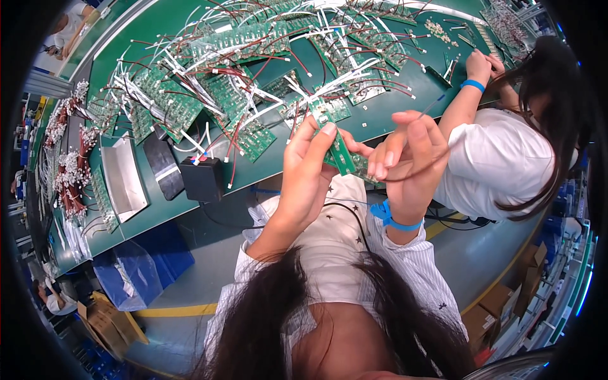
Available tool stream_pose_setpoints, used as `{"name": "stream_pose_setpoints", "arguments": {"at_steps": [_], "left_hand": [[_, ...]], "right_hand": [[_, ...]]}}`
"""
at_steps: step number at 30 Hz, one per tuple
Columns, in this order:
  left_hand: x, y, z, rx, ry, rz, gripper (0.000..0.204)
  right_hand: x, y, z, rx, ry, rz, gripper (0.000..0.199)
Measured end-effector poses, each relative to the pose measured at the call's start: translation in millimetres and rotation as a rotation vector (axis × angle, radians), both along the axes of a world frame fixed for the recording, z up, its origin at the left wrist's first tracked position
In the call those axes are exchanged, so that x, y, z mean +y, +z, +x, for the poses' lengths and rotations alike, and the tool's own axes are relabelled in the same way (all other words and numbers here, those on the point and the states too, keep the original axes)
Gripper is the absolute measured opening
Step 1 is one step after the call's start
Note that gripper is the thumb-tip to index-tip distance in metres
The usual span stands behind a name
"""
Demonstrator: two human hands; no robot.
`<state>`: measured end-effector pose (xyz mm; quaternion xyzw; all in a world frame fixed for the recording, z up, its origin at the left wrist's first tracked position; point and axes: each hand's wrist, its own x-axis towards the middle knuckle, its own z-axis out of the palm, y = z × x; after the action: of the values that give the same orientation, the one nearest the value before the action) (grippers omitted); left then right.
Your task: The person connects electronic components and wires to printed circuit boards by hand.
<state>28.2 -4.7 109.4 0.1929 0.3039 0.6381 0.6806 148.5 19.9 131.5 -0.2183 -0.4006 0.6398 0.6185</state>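
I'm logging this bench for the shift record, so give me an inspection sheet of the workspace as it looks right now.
Surface: green workbench, curved by the lens, mostly covered.
Job's things: narrow green circuit board held up between both hands; a thin dark wire loops from the right hand.
Clutter: heaps of green boards with red and white leads, a black box, a metal tray.
Fingers: left hand grips the board's lower edge; right hand, blue wrist strap, pinches the board's far end and the wire.
Cables: a black cable hangs below the bench edge.
Surroundings: a co-worker in white at the right, cardboard boxes and a blue bag on the floor.
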Motion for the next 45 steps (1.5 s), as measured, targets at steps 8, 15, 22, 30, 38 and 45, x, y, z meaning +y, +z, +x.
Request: {"name": "stream_pose_setpoints", "arguments": {"at_steps": [8, 15, 22, 30, 38, 45], "left_hand": [[7, 6, -10, 0.183, 0.236, 0.160, 0.019], [5, 16, -12, 0.468, 0.273, 0.170, 0.028], [7, 10, -6, 0.529, 0.362, 0.277, 0.043], [3, 14, -5, 0.471, 0.388, 0.345, 0.050], [-2, 15, -7, 0.555, 0.374, 0.270, 0.035], [0, 10, -9, 0.675, 0.401, 0.364, 0.033]], "right_hand": [[-3, 8, 16, -0.248, 0.147, 0.100, 0.016], [-8, 18, 3, -0.499, 0.082, 0.089, 0.013], [-21, 12, -19, -0.552, 0.041, -0.002, 0.014], [-16, 8, -17, -0.587, 0.112, -0.007, 0.014], [-19, 9, -19, -0.527, 0.068, 0.001, 0.013], [-19, 12, -17, -0.606, 0.036, 0.039, 0.013]]}}
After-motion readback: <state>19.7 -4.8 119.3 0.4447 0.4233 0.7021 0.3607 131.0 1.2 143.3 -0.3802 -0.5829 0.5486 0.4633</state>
